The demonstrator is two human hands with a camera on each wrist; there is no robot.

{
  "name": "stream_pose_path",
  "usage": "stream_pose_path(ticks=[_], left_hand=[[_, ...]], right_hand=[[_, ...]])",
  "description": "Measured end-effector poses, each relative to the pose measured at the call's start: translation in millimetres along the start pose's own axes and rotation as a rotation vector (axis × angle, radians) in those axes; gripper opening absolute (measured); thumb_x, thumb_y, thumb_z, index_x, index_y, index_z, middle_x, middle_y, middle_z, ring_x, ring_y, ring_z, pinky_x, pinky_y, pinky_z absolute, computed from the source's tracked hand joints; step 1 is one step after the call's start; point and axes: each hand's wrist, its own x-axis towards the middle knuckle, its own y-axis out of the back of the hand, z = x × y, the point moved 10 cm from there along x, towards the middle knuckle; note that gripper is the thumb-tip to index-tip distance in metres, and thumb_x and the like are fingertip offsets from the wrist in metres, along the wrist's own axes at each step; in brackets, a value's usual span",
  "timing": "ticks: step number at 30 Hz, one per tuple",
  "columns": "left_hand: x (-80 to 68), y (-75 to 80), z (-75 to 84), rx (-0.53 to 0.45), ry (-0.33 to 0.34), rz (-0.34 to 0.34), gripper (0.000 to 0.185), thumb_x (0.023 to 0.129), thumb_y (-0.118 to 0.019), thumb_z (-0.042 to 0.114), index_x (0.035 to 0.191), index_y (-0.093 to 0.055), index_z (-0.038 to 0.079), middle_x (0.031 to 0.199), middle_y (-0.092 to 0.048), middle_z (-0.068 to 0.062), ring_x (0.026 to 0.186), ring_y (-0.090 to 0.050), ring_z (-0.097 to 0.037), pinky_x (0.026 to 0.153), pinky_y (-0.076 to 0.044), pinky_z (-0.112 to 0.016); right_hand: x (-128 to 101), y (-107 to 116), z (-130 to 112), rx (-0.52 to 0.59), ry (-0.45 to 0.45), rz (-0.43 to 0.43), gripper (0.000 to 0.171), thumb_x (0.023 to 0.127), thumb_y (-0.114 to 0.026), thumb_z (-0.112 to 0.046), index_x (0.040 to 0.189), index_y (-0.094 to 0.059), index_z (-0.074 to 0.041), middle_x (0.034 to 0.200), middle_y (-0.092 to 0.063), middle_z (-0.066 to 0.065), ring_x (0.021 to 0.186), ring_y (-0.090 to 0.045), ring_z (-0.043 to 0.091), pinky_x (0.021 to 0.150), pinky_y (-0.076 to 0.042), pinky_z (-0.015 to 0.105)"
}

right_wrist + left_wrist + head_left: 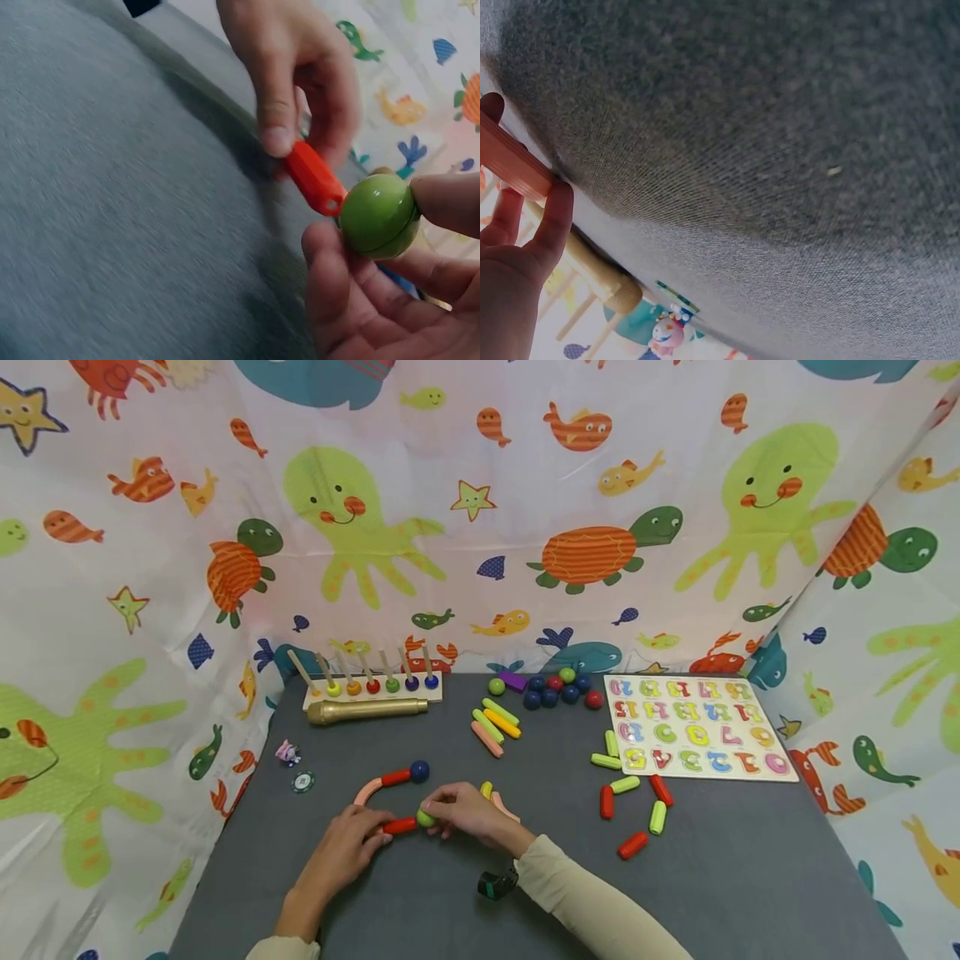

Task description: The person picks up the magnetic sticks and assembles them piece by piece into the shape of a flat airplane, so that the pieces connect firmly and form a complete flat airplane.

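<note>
A red stick [400, 826] is being pinched at its left end by the left hand [347, 850], just above the grey table [720, 877]. A green ball [425, 817] is being gripped between thumb and fingertips of the right hand [468, 814], directly at the stick's right end. The stick's long axis is lying left to right, in line with the ball; its free end is being met by the ball, touching or nearly so.

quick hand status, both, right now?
Left hand: fingers pinch the short red plastic stick.
Right hand: fingers hold the glossy green ball, its side touching the stick's end.
</note>
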Motion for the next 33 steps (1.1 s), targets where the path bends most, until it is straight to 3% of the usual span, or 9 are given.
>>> stream_pose_path(ticks=[5, 10, 17, 22, 28, 33], left_hand=[[2.1, -0.6, -1.8, -0.006, 0.018, -0.017, 0.025, 0.092, -0.086, 0.011, 0.115, -0.079, 0.019, 0.104, -0.072, 0.007, 0.106, -0.063, -0.024, 0.094, -0.050, -0.056], [1.7, -0.8, -3.2, -0.003, 0.024, -0.018, 0.026, 0.092, -0.086, 0.012, 0.115, -0.079, 0.019, 0.104, -0.072, 0.007, 0.104, -0.062, -0.023, 0.092, -0.049, -0.055], [1.5, -0.2, -1.9, -0.003, 0.018, -0.019, 0.026, 0.092, -0.086, 0.011, 0.115, -0.079, 0.020, 0.105, -0.073, 0.006, 0.105, -0.063, -0.025, 0.092, -0.050, -0.056], [0.2, -2.9, -2.6, 0.006, 0.028, -0.023, 0.026, 0.091, -0.088, 0.011, 0.114, -0.078, 0.018, 0.110, -0.073, 0.004, 0.112, -0.062, -0.028, 0.098, -0.048, -0.058], [-3.5, -6.7, -1.5, 0.045, -0.002, -0.005, 0.027, 0.087, -0.091, 0.010, 0.109, -0.078, 0.018, 0.116, -0.071, 0.001, 0.118, -0.060, -0.032, 0.098, -0.047, -0.060], [-5.0, -8.9, -1.0, 0.069, 0.005, -0.007, 0.027, 0.086, -0.092, 0.013, 0.108, -0.077, 0.021, 0.118, -0.068, 0.001, 0.119, -0.059, -0.033, 0.097, -0.047, -0.063]], right_hand=[[-2.1, -8.6, 4.4, -0.029, -0.025, 0.009, 0.020, 0.107, -0.069, -0.018, 0.114, -0.078, -0.001, 0.093, -0.073, 0.006, 0.085, -0.075, 0.030, 0.065, -0.055, 0.031], [-2.1, -10.5, 8.5, -0.013, -0.045, 0.017, 0.019, 0.106, -0.070, -0.017, 0.113, -0.078, -0.002, 0.093, -0.073, 0.007, 0.082, -0.075, 0.026, 0.067, -0.057, 0.033], [-1.3, -12.1, 9.9, -0.039, -0.028, 0.007, 0.019, 0.106, -0.069, -0.016, 0.113, -0.077, 0.000, 0.094, -0.073, 0.006, 0.086, -0.076, 0.031, 0.071, -0.060, 0.038], [-0.3, -14.9, 8.8, -0.248, 0.042, -0.006, 0.022, 0.102, -0.074, -0.018, 0.118, -0.075, -0.003, 0.091, -0.072, 0.002, 0.079, -0.071, 0.021, 0.070, -0.058, 0.033], [2.5, -18.0, 3.3, -0.577, 0.150, 0.005, 0.030, 0.095, -0.082, -0.017, 0.122, -0.076, -0.006, 0.104, -0.066, -0.005, 0.089, -0.057, 0.007, 0.082, -0.049, 0.026], [1.1, -18.5, 1.3, -0.620, 0.170, 0.011, 0.029, 0.093, -0.084, -0.015, 0.119, -0.077, -0.005, 0.101, -0.065, -0.005, 0.087, -0.055, 0.006, 0.079, -0.048, 0.025]])
